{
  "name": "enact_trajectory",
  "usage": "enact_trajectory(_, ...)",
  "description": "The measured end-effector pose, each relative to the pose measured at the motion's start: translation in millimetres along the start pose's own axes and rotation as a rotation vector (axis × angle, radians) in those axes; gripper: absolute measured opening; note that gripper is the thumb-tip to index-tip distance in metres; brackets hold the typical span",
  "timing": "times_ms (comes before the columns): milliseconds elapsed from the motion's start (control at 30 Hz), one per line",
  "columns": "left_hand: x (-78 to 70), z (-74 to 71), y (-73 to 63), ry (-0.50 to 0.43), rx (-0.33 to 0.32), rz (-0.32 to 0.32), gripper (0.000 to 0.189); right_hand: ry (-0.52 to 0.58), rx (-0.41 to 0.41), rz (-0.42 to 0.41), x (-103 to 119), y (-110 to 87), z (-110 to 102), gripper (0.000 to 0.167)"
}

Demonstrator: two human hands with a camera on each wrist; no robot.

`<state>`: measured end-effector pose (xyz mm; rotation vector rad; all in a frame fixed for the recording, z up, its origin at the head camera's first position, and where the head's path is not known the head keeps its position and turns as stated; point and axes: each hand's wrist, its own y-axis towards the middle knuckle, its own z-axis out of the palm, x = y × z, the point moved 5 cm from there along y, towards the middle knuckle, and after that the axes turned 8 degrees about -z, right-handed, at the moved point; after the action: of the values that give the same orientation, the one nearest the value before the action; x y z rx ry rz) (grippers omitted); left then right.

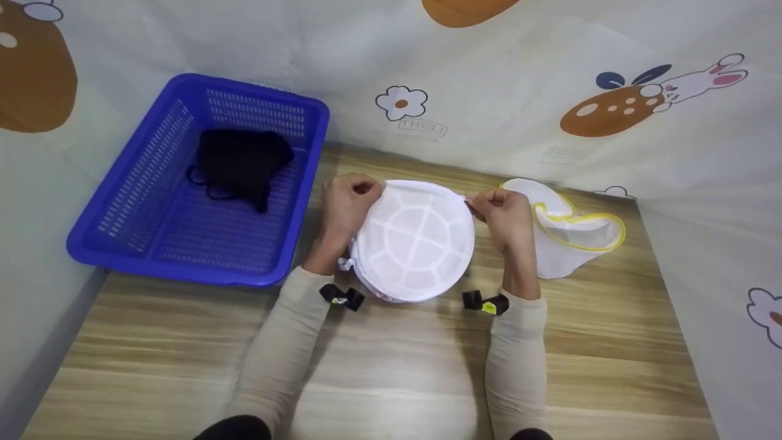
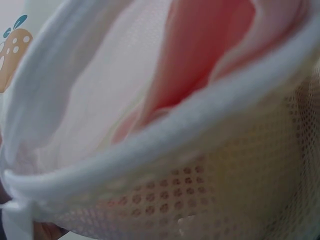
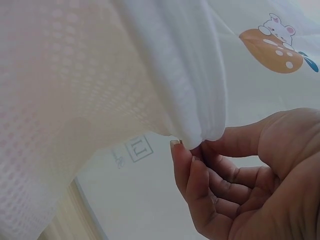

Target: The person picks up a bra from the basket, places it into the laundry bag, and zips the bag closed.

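A round white mesh laundry bag (image 1: 421, 244) is held up over the table between both hands, its lid with a wheel-like pattern facing the head camera. At the upper left of its rim my left hand (image 1: 346, 205) pinches the edge. My right hand (image 1: 504, 220) pinches the upper right of the rim with thumb and fingertips; in the right wrist view, the white rim (image 3: 185, 85) ends between the fingers, and whether they hold a zipper pull is hidden. Through a gap beneath the lid, the left wrist view shows pink-red fabric (image 2: 200, 55) inside the bag.
To the left stands a blue plastic basket (image 1: 183, 278) holding a black cloth piece with thin loops (image 1: 241, 162). A white mesh bag with yellow trim (image 1: 565, 256) lies beyond my right hand. Patterned sheeting (image 1: 489, 79) closes off the back and sides of the wooden table (image 1: 611, 366).
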<state>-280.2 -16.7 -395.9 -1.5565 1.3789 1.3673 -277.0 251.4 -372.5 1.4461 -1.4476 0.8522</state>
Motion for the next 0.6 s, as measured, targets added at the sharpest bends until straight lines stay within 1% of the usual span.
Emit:
enact_trajectory(167, 0.4, -0.7, 0.1, -0.013, -0.004, 0.007, 0.009, -0.001, 0.0, 0.006, -0.7, 0.6, 0.0, 0.016)
enact_trajectory(300, 1.7, -3.6, 0.8, -0.03, -0.02, 0.014, 0.008, -0.02, 0.004, 0.008, -0.5, 0.1, -1.0, 0.016)
enact_trajectory(400, 2.4, -5.4, 1.5, -0.038, -0.029, 0.017, 0.007, 0.002, 0.01, 0.002, 0.2, -0.2, -1.1, 0.014)
enact_trajectory(600, 3.1, -4.3, 2.3, -0.054, -0.027, 0.002, 0.007, 0.031, 0.008, -0.012, 0.1, 0.2, -1.9, 0.012)
